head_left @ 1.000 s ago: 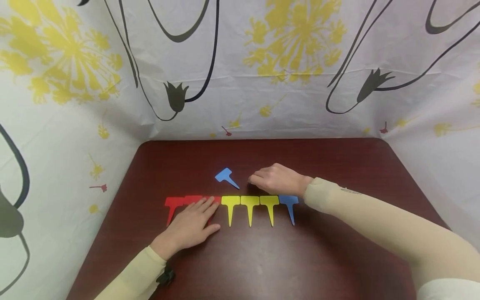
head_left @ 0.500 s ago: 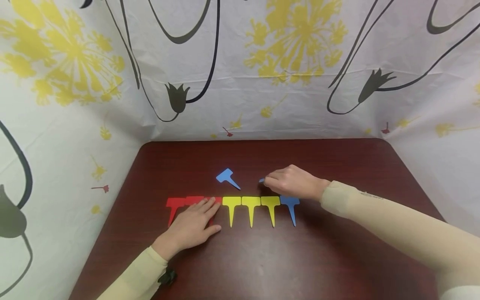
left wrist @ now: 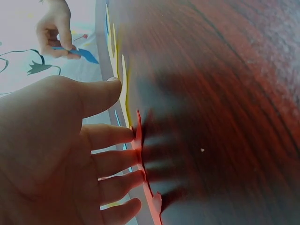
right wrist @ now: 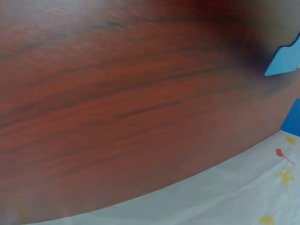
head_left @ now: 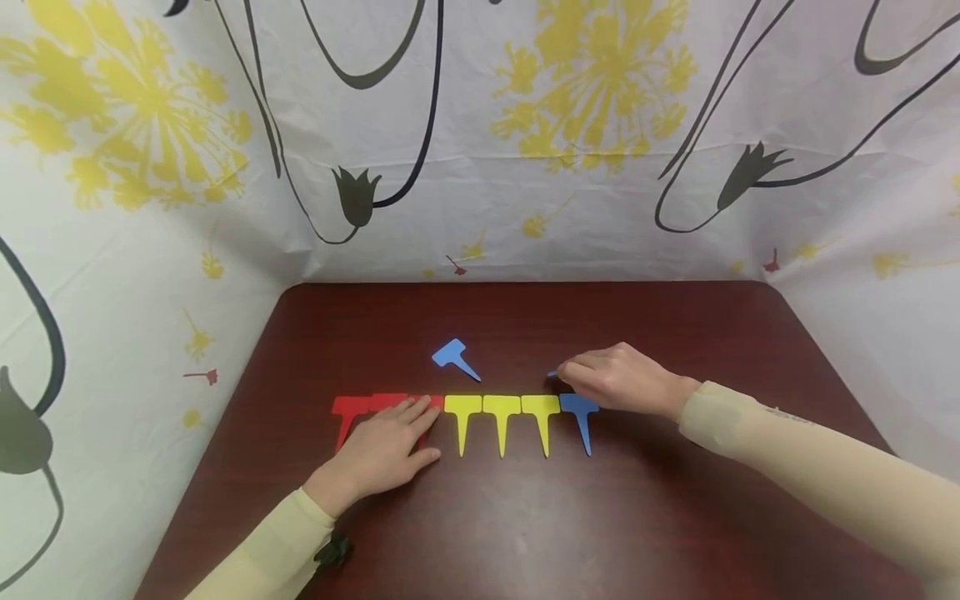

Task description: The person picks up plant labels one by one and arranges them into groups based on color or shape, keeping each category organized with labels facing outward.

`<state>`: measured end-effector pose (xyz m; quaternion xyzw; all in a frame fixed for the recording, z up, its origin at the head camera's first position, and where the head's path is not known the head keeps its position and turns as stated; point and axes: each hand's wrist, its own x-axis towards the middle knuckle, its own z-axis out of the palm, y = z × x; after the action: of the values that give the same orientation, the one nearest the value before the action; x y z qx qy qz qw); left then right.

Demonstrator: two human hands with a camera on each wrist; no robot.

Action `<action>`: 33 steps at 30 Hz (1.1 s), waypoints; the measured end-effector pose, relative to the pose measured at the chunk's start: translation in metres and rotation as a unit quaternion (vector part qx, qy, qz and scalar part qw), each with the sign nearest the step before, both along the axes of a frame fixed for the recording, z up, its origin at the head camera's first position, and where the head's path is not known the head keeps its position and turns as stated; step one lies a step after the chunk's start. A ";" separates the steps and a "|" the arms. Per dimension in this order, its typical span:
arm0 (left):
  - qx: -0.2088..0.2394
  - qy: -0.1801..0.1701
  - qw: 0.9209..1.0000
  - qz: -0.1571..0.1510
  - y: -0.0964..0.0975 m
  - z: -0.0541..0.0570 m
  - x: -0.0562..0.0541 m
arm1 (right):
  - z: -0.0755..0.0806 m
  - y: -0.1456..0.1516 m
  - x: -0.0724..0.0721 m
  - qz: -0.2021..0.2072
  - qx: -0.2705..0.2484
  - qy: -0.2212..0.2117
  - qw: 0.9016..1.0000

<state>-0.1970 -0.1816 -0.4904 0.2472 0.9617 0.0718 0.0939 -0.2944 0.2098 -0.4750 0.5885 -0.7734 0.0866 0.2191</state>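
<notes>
My left hand point(head_left: 380, 454) lies over the red T-shaped plant labels point(head_left: 350, 406), its straight fingers touching them and hiding part of them. Above the row's right end, my right hand point(head_left: 626, 377) pinches a blue plant label point(left wrist: 87, 55), whose tip pokes out past the fingers in the head view. To the right of the reds, several yellow plant labels point(head_left: 501, 406) stand side by side, stems toward me. One blue plant label point(head_left: 581, 406) ends the row, partly under the right hand. Another blue label point(head_left: 455, 356) lies slanted behind the row. The right wrist view catches a blue label point(right wrist: 285, 61) without the hand.
Everything lies on a dark red-brown wooden table point(head_left: 517, 517). Around its back and sides hangs a white cloth point(head_left: 465, 208) with yellow and dark flower prints. A small black object point(head_left: 333, 550) sits at the left wrist.
My right hand has moved right and slightly nearer to me, carrying the blue plant label, whose end has come into sight. My left hand stays on the red labels.
</notes>
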 end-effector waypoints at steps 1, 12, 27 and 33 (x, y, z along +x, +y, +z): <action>-0.001 0.000 1.000 0.000 0.000 0.000 0.000 | -0.001 0.003 0.001 -0.002 -0.003 -0.003 1.000; 0.011 -0.001 1.000 0.000 0.001 0.000 0.001 | -0.012 0.030 0.012 -0.008 -0.013 -0.011 1.000; 0.014 0.006 1.000 0.003 -0.002 0.001 -0.004 | -0.025 0.069 0.028 -0.037 -0.024 -0.009 0.999; 0.018 0.007 1.000 0.004 -0.002 0.001 -0.004 | -0.034 0.074 0.035 -0.050 -0.018 -0.042 0.998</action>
<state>-0.2013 -0.1840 -0.4894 0.2457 0.9618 0.0881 0.0824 -0.2591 0.2841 -0.5087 0.5405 -0.8089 0.1146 0.2011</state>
